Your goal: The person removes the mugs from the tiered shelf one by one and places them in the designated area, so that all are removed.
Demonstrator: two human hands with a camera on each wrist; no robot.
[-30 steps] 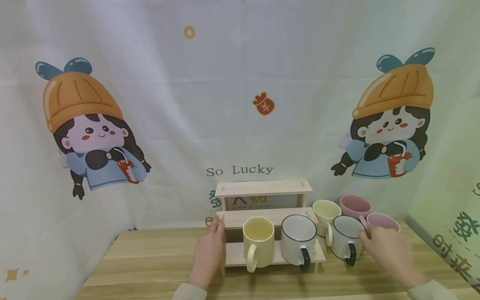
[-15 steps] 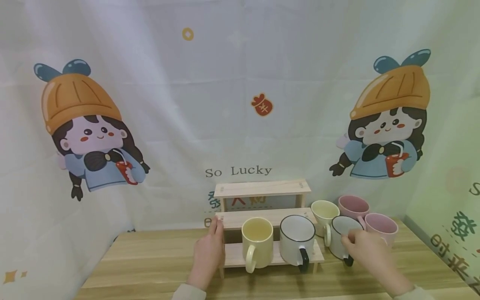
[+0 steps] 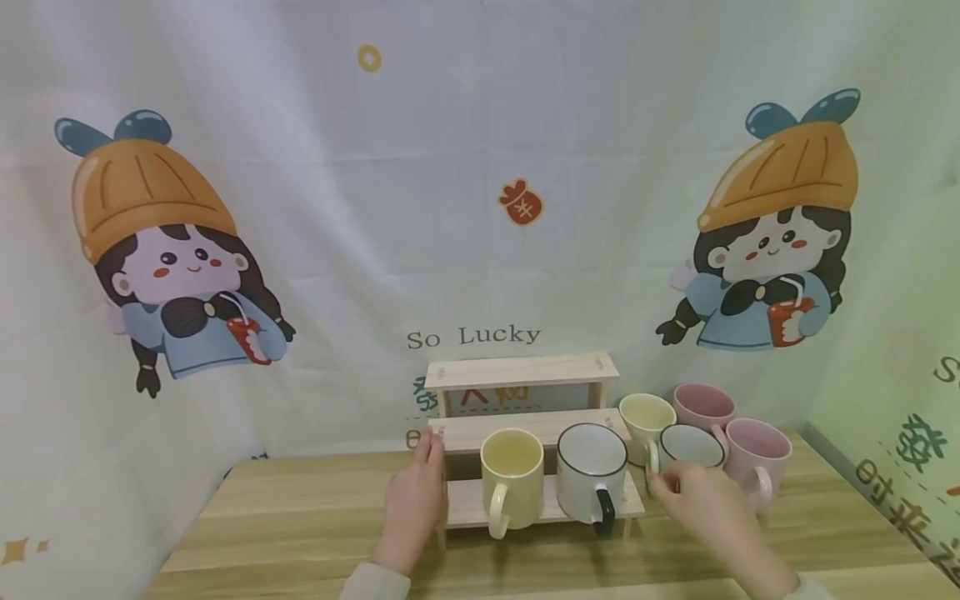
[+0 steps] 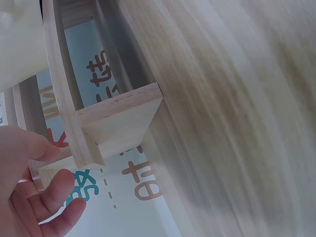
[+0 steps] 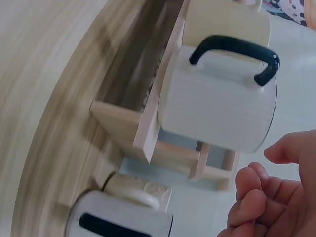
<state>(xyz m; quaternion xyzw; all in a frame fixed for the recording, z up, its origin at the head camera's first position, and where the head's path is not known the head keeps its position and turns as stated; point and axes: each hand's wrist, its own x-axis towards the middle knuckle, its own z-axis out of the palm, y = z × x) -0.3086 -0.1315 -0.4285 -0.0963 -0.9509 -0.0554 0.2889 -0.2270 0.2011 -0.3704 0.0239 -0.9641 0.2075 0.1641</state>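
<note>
My left hand (image 3: 416, 500) holds the left end of the middle shelf of a three-tier wooden rack (image 3: 525, 432); in the left wrist view its thumb and fingers lie either side of that board. A yellow mug (image 3: 512, 483) and a white mug with black rim and handle (image 3: 591, 475) stand on the lowest shelf. My right hand (image 3: 705, 504), loosely curled around nothing, hovers in front of another black-rimmed white mug (image 3: 690, 447) and hides much of it. The right wrist view shows thumb and fingers (image 5: 249, 195) apart, near the rack's white mug (image 5: 217, 98).
Right of the rack, a pale yellow cup (image 3: 637, 425), a dark pink mug (image 3: 703, 404) and a lighter pink mug (image 3: 761, 450) cluster on the wooden table (image 3: 300, 517). A printed cloth (image 3: 390, 217) hangs close behind. The rack's top shelf (image 3: 522, 371) bears nothing.
My right hand has moved left from beside the lighter pink mug, across the front of the white mug, uncovering the pink mug's handle. The left hand stays at the rack.
</note>
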